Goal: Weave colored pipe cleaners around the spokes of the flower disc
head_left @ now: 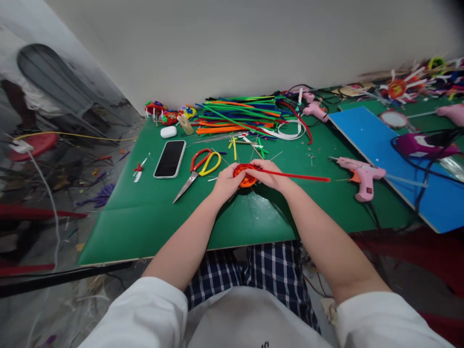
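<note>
Between my two hands, just above the green table, is a small round woven piece (247, 181) of orange and red pipe cleaner, with thin wire spokes sticking out around it. My left hand (229, 181) grips its left side, thumb laid over the top. On the other side my right hand (267, 173) pinches a red pipe cleaner (300, 176) at the piece's edge; its free end stretches out to the right over my forearm. Scissors (196, 172) with one red and one yellow handle lie left of my left hand, blades apart.
A phone (170, 159) and a white earbud case (168, 132) lie to the left. Behind my hands is a pile of coloured pipe cleaners (239, 116). Rightward, a pink glue gun (362, 175) lies beside a blue board (369, 137). The green tabletop's (145, 227) front edge is near me.
</note>
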The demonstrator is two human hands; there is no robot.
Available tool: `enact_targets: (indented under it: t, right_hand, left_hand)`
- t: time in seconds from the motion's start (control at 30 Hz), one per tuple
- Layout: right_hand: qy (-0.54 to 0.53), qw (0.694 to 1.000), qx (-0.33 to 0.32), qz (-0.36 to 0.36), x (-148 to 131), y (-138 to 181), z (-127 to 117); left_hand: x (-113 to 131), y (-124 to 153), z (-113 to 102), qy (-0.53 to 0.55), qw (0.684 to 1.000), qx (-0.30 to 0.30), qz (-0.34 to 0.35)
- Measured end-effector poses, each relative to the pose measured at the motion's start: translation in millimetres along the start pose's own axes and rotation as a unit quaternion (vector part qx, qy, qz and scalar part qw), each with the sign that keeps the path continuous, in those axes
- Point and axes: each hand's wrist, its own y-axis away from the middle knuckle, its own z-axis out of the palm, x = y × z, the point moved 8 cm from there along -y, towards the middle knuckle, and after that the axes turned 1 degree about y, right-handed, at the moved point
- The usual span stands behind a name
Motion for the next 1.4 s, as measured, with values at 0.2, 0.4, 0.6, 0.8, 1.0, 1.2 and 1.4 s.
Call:
enact_targets:
  t: [0.2, 0.4, 0.6, 0.8, 1.0, 1.2, 1.4]
  right_hand:
    - [-0.098, 0.994, 0.008, 0.057, 12, -1, 5]
    - [-0.216, 0.97, 0.061, 0.091, 17, -3, -2]
    - [-0.277, 0.957, 0.001, 0.085, 12, -2, -1]
    - [-0.325, 0.942, -0.031, 0.076, 9, 2, -2]
    - [-0.287, 0.953, 0.026, 0.096, 14, 1, -8]
    - [-0.207, 0.972, 0.072, 0.078, 14, 0, -13]
    - [-0.181, 0.981, 0.057, 0.042, 5, -1, -11]
  left_hand:
    - [-5, -3, 4, 0.052, 0.998, -0.016, -0.034]
    - [-6, -4, 2, 0.114, 0.992, -0.01, -0.051]
    - [-1, -2, -1, 0.151, 0.986, 0.002, -0.076]
    - [8, 3, 0, 0.19, 0.979, -0.001, -0.078]
    - [14, 4, -2, 0.205, 0.976, 0.018, -0.064]
    - [11, 3, -6, 0.197, 0.977, 0.044, -0.068]
    - [1, -1, -9, 0.192, 0.979, 0.04, -0.062]
